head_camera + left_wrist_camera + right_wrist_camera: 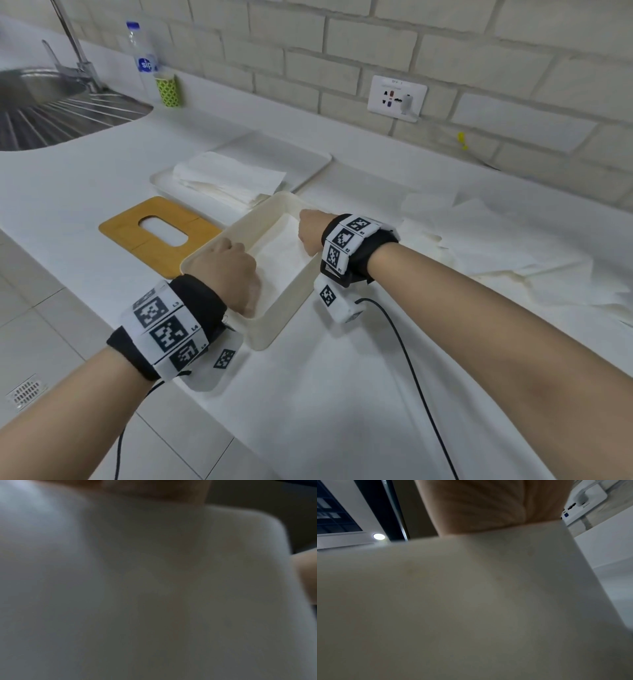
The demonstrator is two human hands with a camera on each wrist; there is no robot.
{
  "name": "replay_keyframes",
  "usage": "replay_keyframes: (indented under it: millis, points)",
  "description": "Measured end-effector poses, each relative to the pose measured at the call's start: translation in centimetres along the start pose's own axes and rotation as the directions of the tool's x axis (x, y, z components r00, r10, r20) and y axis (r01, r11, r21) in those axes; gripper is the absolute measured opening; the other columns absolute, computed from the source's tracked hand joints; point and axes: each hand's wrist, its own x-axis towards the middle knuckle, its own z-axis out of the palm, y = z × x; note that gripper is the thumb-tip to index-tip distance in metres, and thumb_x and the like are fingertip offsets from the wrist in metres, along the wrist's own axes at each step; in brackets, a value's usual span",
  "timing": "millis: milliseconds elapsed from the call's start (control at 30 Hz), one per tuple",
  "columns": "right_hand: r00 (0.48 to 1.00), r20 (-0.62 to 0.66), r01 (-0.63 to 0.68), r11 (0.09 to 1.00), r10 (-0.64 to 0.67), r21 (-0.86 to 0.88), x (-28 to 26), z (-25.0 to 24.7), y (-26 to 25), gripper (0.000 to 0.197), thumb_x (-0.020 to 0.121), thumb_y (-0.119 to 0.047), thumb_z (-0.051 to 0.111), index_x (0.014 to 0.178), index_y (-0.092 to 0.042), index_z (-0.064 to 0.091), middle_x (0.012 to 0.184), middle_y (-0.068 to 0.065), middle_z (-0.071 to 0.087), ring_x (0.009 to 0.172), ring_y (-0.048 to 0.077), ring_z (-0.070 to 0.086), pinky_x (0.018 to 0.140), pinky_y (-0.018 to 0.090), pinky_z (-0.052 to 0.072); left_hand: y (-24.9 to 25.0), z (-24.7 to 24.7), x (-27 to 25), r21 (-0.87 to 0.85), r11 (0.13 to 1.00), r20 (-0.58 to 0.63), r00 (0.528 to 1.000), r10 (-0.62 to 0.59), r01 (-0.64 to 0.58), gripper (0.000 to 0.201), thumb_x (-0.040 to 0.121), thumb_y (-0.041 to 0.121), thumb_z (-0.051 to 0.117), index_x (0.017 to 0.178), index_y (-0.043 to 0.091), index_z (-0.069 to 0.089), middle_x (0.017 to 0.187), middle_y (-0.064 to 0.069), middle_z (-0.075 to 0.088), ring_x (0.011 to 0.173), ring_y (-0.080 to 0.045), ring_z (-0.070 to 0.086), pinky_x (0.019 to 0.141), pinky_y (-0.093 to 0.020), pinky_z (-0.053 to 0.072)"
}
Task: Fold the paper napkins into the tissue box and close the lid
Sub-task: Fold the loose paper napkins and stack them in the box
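The cream tissue box (274,329) stands open mid-counter with a white napkin (284,253) lying flat inside. My left hand (226,270) reaches over the box's near-left wall and my right hand (310,233) over its right wall. The fingers of both hands go down inside and are hidden. The left wrist view is filled by the blurred outer box wall (171,588). In the right wrist view my right hand's palm (488,507) crosses the rim above the box wall (471,601). The wooden lid (150,236), with an oval slot, lies flat left of the box.
A stack of napkins (226,178) sits on a white tray (301,154) behind the box. Loose napkins (496,240) are spread over the counter at right. A sink (51,113), bottle (142,58) and green cup (168,89) are at far left. A black cable (411,377) trails toward me.
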Motion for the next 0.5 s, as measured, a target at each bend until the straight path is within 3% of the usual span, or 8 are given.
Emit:
replay_keyframes:
  millis: [67,133,167,233,267,333,400,500]
  points:
    - [1.0,-0.03,-0.003,1.0,0.004,0.023,0.0,-0.3,-0.2,0.021,0.088,-0.004,0.047,0.105,0.0,0.057,0.119,0.004,0.043,0.107,0.022,0.042,0.081,0.029,0.038,0.1,0.0,0.1,-0.004,0.999,-0.015,0.999,0.043,-0.043,0.028,0.084,0.027,0.06,0.109,0.015,0.059,0.111,0.001,0.049,0.111,-0.019,0.046,0.098,-0.031,0.043]
    - [0.998,-0.022,0.052,0.997,-0.051,0.052,0.0,-0.7,-0.2,0.027,0.087,-0.006,0.049,0.111,-0.001,0.059,0.126,0.008,0.047,0.112,0.026,0.047,0.089,0.032,0.044,0.2,-0.3,0.0,-0.161,0.985,0.077,0.995,0.07,-0.056,0.041,0.082,0.028,0.065,0.12,0.019,0.053,0.114,0.0,0.05,0.104,-0.018,0.05,0.092,-0.028,0.044]
    - [0.997,0.007,0.073,0.994,-0.074,0.076,0.2,-0.7,-0.2,0.03,0.087,-0.008,0.049,0.115,-0.003,0.06,0.123,0.01,0.053,0.11,0.028,0.051,0.091,0.034,0.046,0.3,-0.4,-0.1,-0.211,0.975,0.134,0.986,0.104,-0.075,0.046,0.082,0.025,0.067,0.125,0.023,0.049,0.115,-0.001,0.049,0.104,-0.017,0.05,0.088,-0.025,0.042]
    - [0.994,0.039,0.094,0.986,-0.101,0.137,-0.1,-0.9,0.0,0.026,0.088,-0.008,0.047,0.109,-0.007,0.062,0.098,0.01,0.063,0.096,0.033,0.055,0.079,0.033,0.048,0.5,-0.6,-0.2,-0.21,0.97,0.169,0.973,0.156,-0.119,0.049,0.084,0.017,0.063,0.129,0.03,0.046,0.109,0.0,0.045,0.097,-0.016,0.048,0.08,-0.021,0.036]
    - [0.994,0.036,0.097,0.986,-0.103,0.132,-0.2,-0.7,0.0,0.023,0.089,-0.008,0.044,0.101,-0.008,0.063,0.085,0.008,0.062,0.09,0.035,0.053,0.074,0.032,0.046,0.6,-0.7,-0.3,-0.195,0.972,0.16,0.974,0.162,-0.13,0.05,0.085,0.014,0.061,0.129,0.032,0.047,0.105,0.002,0.044,0.095,-0.015,0.047,0.079,-0.02,0.035]
    - [0.995,0.018,0.093,0.989,-0.096,0.114,-0.6,-0.5,-0.1,0.024,0.091,-0.01,0.039,0.094,-0.013,0.063,0.08,0.002,0.057,0.094,0.03,0.048,0.077,0.029,0.041,0.6,-0.8,-0.4,-0.188,0.974,0.166,0.973,0.161,-0.129,0.051,0.084,0.011,0.061,0.129,0.033,0.05,0.11,0.003,0.048,0.102,-0.014,0.047,0.083,-0.019,0.034]
    - [0.998,-0.014,0.059,0.996,-0.059,0.061,-1.2,-0.5,-0.4,0.031,0.096,-0.015,0.033,0.11,-0.018,0.061,0.107,-0.001,0.054,0.112,0.025,0.038,0.093,0.031,0.031,0.6,-1.2,-0.9,-0.22,0.971,0.199,0.97,0.139,-0.094,0.045,0.085,0.017,0.061,0.127,0.032,0.055,0.121,0.007,0.053,0.113,-0.013,0.047,0.091,-0.02,0.036]
    - [0.989,-0.14,0.075,0.987,-0.055,0.141,-2.8,-1.3,-0.3,0.039,0.095,-0.013,0.028,0.121,-0.018,0.056,0.129,0.009,0.047,0.122,0.027,0.031,0.098,0.034,0.026,0.6,-2.7,-2.5,-0.274,0.958,0.184,0.973,0.138,-0.084,0.035,0.093,0.038,0.054,0.127,0.029,0.058,0.124,0.009,0.056,0.112,-0.011,0.052,0.078,-0.016,0.038]
